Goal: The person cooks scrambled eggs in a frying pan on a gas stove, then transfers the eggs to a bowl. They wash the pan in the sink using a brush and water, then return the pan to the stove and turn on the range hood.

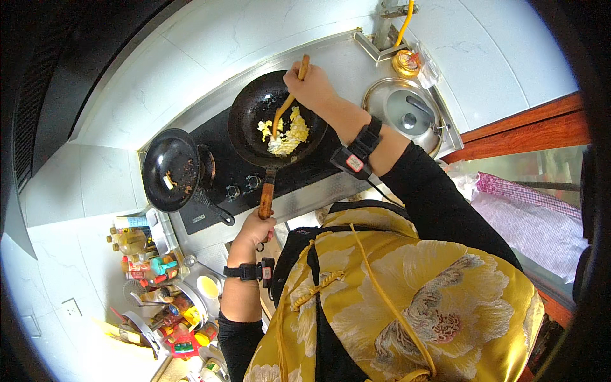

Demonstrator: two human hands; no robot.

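A dark wok stands on the black gas hob. My left hand is closed round the end of its wooden handle. My right hand, above the far right rim, grips a wooden spatula. The spatula slants down into the wok, its lower end among pieces of yellow and white scrambled egg. To the left, a black frying pan holds a small white piece and brown bits, and neither hand touches it.
A large steel pot with a glass lid stands at the right. Bottles and jars crowd the counter at lower left, beside a bowl of something yellow. Two hob knobs sit near the wok handle. The range hood hangs at upper left.
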